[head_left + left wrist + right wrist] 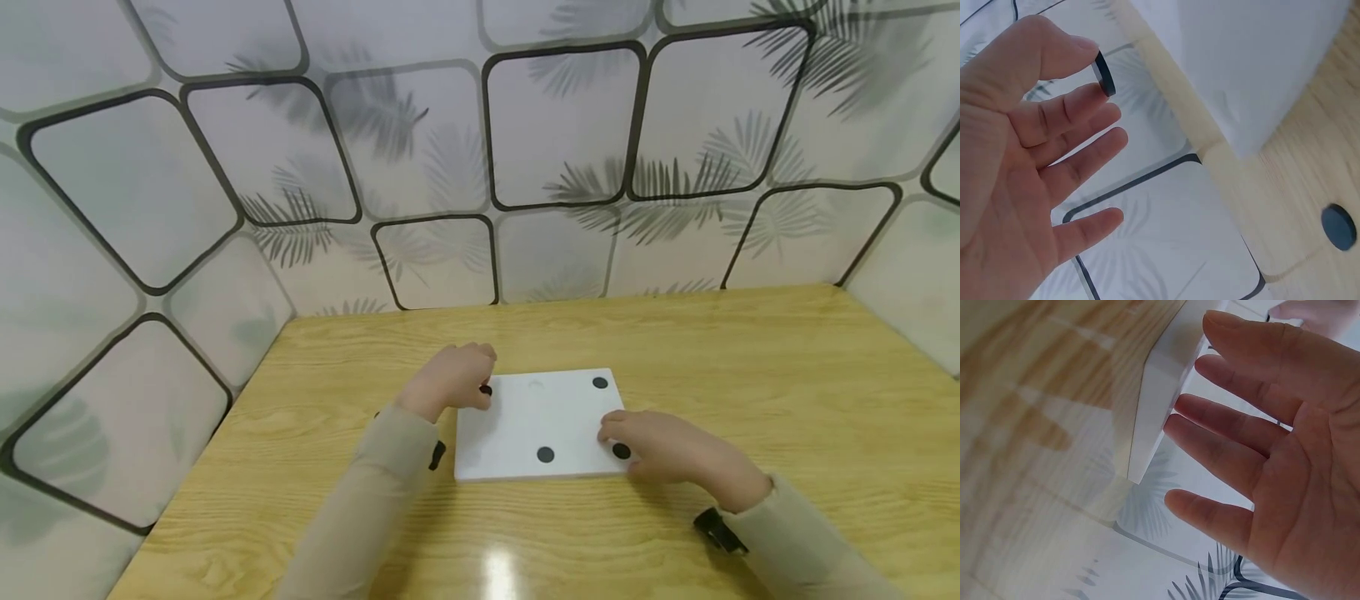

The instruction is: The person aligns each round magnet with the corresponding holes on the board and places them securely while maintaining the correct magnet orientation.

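Probably a booth — a white wall covering printed with dark rounded squares and grey fronds (558, 125) is enclosing a glossy yellow wood-grain table (750, 375) on three sides — though the wider room is staying unclear.

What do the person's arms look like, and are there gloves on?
No gloves: the left grip and right grip are bare, each with a thumb and four fingers, and no rings show. The left sleeve and right sleeve are long, plain and beige. A small black piece shows beside the left sleeve, another black piece beside the right; I can't tell what they are.
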Available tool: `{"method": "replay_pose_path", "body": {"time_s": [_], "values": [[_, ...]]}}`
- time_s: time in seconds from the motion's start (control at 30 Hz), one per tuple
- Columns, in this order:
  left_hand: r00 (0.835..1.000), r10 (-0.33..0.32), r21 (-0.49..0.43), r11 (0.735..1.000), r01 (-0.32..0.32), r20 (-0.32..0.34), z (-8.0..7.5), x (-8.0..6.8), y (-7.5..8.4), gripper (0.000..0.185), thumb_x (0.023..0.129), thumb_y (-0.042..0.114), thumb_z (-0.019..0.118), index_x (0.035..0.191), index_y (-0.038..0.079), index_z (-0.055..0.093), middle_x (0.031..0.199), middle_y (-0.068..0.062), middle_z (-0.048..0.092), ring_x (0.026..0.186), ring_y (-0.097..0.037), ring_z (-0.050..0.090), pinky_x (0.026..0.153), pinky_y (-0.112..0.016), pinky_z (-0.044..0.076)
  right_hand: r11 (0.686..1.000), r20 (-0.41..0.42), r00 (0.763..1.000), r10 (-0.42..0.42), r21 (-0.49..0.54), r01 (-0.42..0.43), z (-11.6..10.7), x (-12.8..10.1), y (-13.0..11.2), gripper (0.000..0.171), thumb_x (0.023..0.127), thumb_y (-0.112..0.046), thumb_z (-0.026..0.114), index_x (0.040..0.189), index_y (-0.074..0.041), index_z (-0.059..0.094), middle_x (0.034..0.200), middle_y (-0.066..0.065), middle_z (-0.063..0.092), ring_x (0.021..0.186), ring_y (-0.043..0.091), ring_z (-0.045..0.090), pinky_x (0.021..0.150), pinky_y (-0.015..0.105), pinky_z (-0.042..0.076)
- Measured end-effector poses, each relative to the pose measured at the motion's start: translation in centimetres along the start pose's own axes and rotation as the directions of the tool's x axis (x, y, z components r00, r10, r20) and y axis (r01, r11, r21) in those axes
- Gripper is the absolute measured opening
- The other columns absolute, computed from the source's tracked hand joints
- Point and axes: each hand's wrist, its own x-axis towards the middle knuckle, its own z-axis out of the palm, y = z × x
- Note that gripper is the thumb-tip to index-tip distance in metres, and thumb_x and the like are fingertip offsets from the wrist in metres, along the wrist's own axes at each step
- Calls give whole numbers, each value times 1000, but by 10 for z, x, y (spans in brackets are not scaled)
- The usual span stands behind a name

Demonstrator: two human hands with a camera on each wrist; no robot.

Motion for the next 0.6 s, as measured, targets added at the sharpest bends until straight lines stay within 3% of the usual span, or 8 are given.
{"method": "replay_pose_path", "body": {"time_s": [0.6], "values": [[998,44,22,999,-45,48,-7,44,26,14,78,22,64,71,14,54,82,5,46,70,-12,45,59,-25,39,998,55,997,52,35,-54,-4,0,0,37,70,0,67,105,-3,59,116,12,52,105,30,50,88,43,40]]}}
